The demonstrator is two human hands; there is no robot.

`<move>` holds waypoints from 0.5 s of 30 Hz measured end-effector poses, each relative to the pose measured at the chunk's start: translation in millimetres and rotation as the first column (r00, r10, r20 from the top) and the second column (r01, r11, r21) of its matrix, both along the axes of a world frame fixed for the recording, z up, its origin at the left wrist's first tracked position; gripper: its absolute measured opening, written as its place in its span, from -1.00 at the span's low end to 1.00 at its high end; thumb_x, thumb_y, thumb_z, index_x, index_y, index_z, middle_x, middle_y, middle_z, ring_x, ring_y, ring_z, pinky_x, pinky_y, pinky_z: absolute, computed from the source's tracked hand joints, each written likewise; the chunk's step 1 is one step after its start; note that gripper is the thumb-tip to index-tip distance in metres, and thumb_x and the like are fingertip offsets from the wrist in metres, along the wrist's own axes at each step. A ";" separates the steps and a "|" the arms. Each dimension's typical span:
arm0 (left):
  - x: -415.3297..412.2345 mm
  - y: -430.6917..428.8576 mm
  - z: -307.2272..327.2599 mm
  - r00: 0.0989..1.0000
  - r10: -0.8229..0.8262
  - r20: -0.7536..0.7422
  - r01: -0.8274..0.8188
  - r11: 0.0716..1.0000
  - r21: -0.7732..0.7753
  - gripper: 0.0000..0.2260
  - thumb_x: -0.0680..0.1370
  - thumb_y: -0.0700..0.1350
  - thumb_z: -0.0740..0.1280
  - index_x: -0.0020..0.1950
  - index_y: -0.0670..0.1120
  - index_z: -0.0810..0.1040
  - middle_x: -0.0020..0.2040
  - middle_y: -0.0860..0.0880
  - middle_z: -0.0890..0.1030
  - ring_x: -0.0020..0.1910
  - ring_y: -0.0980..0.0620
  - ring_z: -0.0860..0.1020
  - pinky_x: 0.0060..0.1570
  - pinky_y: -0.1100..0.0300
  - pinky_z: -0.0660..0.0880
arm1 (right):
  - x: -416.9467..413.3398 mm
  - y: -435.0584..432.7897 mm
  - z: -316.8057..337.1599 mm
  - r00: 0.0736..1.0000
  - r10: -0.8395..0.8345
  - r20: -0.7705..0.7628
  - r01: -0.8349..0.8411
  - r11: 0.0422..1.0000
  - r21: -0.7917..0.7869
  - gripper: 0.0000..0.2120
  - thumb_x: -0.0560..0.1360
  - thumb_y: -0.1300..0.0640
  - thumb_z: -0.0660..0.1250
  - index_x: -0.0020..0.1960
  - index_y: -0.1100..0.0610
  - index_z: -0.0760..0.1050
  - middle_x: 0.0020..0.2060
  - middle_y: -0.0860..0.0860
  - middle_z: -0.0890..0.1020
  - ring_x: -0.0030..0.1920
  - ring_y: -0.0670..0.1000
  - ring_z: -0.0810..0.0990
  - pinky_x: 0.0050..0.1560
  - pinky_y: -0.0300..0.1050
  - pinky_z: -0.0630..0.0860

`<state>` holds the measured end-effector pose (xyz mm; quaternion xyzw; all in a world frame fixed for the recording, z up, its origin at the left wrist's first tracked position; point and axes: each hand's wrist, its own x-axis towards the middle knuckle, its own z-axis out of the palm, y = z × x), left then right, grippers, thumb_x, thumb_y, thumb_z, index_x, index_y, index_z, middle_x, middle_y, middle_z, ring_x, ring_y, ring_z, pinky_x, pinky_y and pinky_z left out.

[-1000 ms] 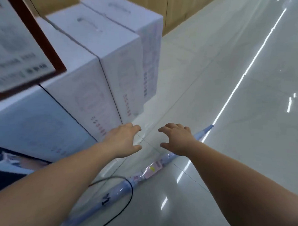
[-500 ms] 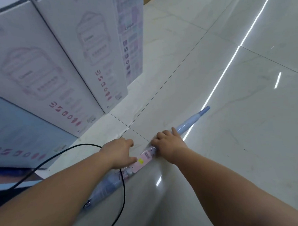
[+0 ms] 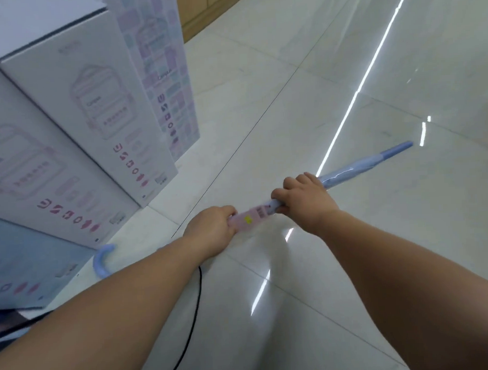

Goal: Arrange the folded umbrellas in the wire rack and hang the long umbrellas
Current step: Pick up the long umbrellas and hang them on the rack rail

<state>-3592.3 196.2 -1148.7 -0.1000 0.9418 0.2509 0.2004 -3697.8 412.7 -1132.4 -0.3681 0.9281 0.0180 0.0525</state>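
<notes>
The left hand (image 3: 211,228) and right hand (image 3: 305,199) each clench the long umbrella (image 3: 348,170) beside its pink label (image 3: 250,216), low over the floor (image 3: 352,264) by the boxes (image 3: 94,107). This looks like the pick-up step; next it needs hanging by its curved handle (image 3: 102,261).

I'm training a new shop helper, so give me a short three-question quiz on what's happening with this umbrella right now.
1. True or false: both the left hand and the right hand grip the long blue umbrella.
2. Multiple choice: what is on the umbrella between the two hands? A) a pink label with a yellow sticker; B) a green strap; C) a red ribbon.
3. Fill in the blank: the umbrella's curved handle is beside the stacked white ___.

Key: 1 true; 2 A; 3 boxes.
</notes>
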 end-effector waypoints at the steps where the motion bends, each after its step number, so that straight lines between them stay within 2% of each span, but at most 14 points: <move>1: -8.5 6.6 7.8 0.999 0.007 -0.034 -0.006 1.000 0.013 -0.78 0.59 0.02 0.30 0.23 0.09 0.56 0.12 -0.06 0.62 0.08 -0.12 0.56 0.02 0.03 0.53 | -3.4 8.2 14.3 0.999 -0.023 -0.025 0.023 1.000 -0.012 -0.80 0.48 -0.07 0.44 0.01 0.02 0.61 -0.19 0.05 0.52 -0.13 0.20 0.52 0.11 0.12 0.42; 5: -36.6 34.7 49.5 0.993 0.012 -0.116 -0.007 0.999 0.046 -0.77 0.60 -0.02 0.32 0.26 0.12 0.56 0.14 -0.04 0.60 0.11 -0.10 0.56 0.06 0.02 0.52 | -8.7 39.4 72.6 0.985 -0.114 -0.131 0.111 0.993 -0.032 -0.80 0.45 -0.06 0.47 -0.03 0.04 0.61 -0.21 0.06 0.52 -0.14 0.18 0.52 0.01 0.08 0.41; 8: -46.4 58.6 95.8 0.991 0.010 -0.130 -0.002 0.998 0.066 -0.76 0.60 -0.01 0.32 0.27 0.13 0.55 0.14 -0.01 0.59 0.11 -0.08 0.54 0.11 -0.01 0.51 | -3.1 64.4 121.2 0.974 -0.169 -0.150 0.164 0.985 -0.047 -0.83 0.48 -0.04 0.45 -0.02 0.04 0.59 -0.20 0.04 0.49 -0.13 0.15 0.47 0.02 0.06 0.36; 11: -48.1 80.8 152.2 0.989 0.020 -0.144 -0.004 0.994 0.108 -0.75 0.60 0.01 0.33 0.29 0.13 0.55 0.15 0.00 0.58 0.12 -0.06 0.54 0.14 0.00 0.50 | 5.2 87.8 179.9 0.965 -0.217 -0.145 0.209 0.976 -0.068 -0.81 0.53 -0.07 0.38 0.00 0.04 0.57 -0.19 0.03 0.48 -0.12 0.14 0.46 0.04 0.05 0.33; 15: -43.1 102.7 246.3 0.987 0.000 -0.158 0.025 0.987 0.161 -0.69 0.59 0.04 0.36 0.34 0.11 0.54 0.23 0.00 0.57 0.18 -0.05 0.55 0.22 -0.01 0.50 | 16.9 113.4 280.9 0.947 -0.271 -0.171 0.261 0.962 -0.078 -0.81 0.50 -0.09 0.42 -0.07 0.03 0.58 -0.25 0.02 0.47 -0.19 0.13 0.46 -0.03 0.04 0.37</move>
